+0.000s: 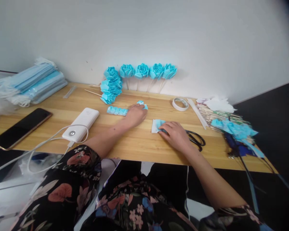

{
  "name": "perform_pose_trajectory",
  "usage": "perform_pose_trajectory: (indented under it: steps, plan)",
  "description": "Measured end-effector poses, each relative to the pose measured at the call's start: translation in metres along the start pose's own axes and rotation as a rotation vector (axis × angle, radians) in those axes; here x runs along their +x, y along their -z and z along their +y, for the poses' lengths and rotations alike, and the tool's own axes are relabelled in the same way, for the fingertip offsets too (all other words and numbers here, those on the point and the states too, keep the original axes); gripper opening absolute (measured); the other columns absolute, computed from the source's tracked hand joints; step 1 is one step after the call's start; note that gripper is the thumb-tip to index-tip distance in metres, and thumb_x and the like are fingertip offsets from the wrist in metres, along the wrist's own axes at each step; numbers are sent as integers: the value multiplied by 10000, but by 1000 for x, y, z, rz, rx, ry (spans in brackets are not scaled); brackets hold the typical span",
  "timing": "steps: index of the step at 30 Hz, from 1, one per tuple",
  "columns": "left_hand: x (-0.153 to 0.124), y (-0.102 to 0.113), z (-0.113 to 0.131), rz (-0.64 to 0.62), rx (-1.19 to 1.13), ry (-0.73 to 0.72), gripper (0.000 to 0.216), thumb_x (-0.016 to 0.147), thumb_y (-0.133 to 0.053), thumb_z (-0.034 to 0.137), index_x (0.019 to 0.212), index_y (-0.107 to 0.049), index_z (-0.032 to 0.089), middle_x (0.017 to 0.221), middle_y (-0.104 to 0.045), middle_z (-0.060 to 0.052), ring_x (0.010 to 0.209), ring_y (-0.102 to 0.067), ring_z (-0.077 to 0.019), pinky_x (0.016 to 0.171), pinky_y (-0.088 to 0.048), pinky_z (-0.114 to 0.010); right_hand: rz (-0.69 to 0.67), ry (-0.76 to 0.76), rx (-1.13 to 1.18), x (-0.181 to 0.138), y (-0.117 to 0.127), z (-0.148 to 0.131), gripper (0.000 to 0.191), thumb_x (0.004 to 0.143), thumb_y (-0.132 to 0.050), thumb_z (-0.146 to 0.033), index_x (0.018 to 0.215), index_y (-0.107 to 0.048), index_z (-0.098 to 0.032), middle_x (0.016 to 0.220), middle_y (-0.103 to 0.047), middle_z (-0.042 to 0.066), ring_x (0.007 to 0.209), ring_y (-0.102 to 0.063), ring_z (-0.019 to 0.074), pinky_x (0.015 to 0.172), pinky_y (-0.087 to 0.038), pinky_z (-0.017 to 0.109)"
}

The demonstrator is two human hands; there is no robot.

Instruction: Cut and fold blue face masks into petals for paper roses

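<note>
My left hand [136, 115] is over a row of small folded light-blue pieces [117, 111], its fingers bent down onto the blue piece [145, 106] at the row's right end. The fingertips are partly hidden there. To the right, my right hand [174, 133] rests on the table with its fingers closed around a light-blue and white folded piece [156, 126]. Part of that piece is covered by the hand. Black-handled scissors [196, 139] lie beside the right hand, their blades hidden beneath it.
Blue flowers on sticks [142, 71] lean against the wall, with more lying in a pile [109, 86]. A tape roll [180, 104], white strip [197, 114], scrap heap [231, 123], face masks [33, 81], phone [22, 127] and cabled power bank [81, 124] surround my arms.
</note>
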State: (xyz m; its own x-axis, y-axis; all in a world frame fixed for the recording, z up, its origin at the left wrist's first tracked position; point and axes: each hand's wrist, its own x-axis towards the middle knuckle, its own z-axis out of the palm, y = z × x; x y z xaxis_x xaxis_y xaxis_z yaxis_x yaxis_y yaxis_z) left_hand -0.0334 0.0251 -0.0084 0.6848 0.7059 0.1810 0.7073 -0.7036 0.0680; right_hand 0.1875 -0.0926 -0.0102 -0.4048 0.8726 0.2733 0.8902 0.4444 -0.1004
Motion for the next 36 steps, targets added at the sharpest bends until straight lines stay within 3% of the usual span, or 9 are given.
perform_pose_trajectory:
  steps: [4,9,13,16,24,28,30,32,36]
  plan:
    - [0,3,4,14,-57,-3,351,948,-511,215,1259,-653,135,1293,-651,-158,1198,-578,-319,982,-466,-443,-15,-67,37,-5,10,6,280,993,-537,-411,1068,-703,-199,1058,-765,109,992,-697,298,892,-502,456]
    - [1,-3,7,70,-125,-104,305,950,-473,168,1146,-704,143,1207,-687,-131,1137,-600,-287,976,-467,-417,58,-174,209,5,20,11,355,1037,-407,-385,1156,-692,-210,1129,-764,102,1035,-703,280,911,-515,438]
    - [-1,-11,17,120,-172,-169,274,976,-477,199,1109,-714,167,1242,-677,-118,1144,-606,-261,1002,-473,-416,164,-218,291,39,14,22,308,1002,-466,-332,1166,-689,-197,1164,-754,104,1088,-692,270,933,-522,418]
    - [-3,-15,24,149,-161,-170,261,975,-514,249,1132,-701,157,1215,-672,-123,1162,-597,-271,1019,-475,-426,141,-186,307,81,4,30,300,971,-479,-262,1176,-685,-187,1149,-757,106,1066,-693,263,924,-528,409]
    - [-4,-13,26,86,-158,-130,307,960,-554,295,1213,-668,164,1195,-683,-117,1166,-601,-286,1005,-485,-441,-195,-100,307,187,-22,34,338,899,-574,-142,1215,-694,-165,1222,-743,105,1051,-701,209,917,-510,313]
    - [-6,-7,25,40,-164,-152,277,974,-532,298,1174,-676,170,1180,-684,-111,1129,-609,-274,989,-486,-430,-408,-79,295,211,-27,42,236,819,-679,-154,1043,-743,-186,999,-787,32,845,-705,163,752,-498,252]
    - [-7,-4,25,12,-160,-154,281,979,-531,312,1165,-680,163,1166,-684,-115,1127,-604,-280,982,-483,-427,-444,-92,282,216,-26,44,174,792,-694,-165,957,-746,-179,896,-777,14,774,-680,151,706,-475,246]
    - [-7,-4,26,-4,-154,-152,286,979,-535,324,1152,-684,152,1149,-685,-120,1132,-595,-288,983,-475,-424,-398,-105,283,217,-25,44,128,780,-695,-180,901,-735,-174,863,-764,13,755,-660,152,694,-460,250]
    - [-5,-7,26,14,-150,-158,256,972,-533,304,1118,-689,162,1128,-688,-118,1123,-593,-284,965,-474,-421,-131,-143,244,210,-27,30,178,798,-618,-145,949,-707,-170,882,-748,48,781,-655,186,725,-468,288]
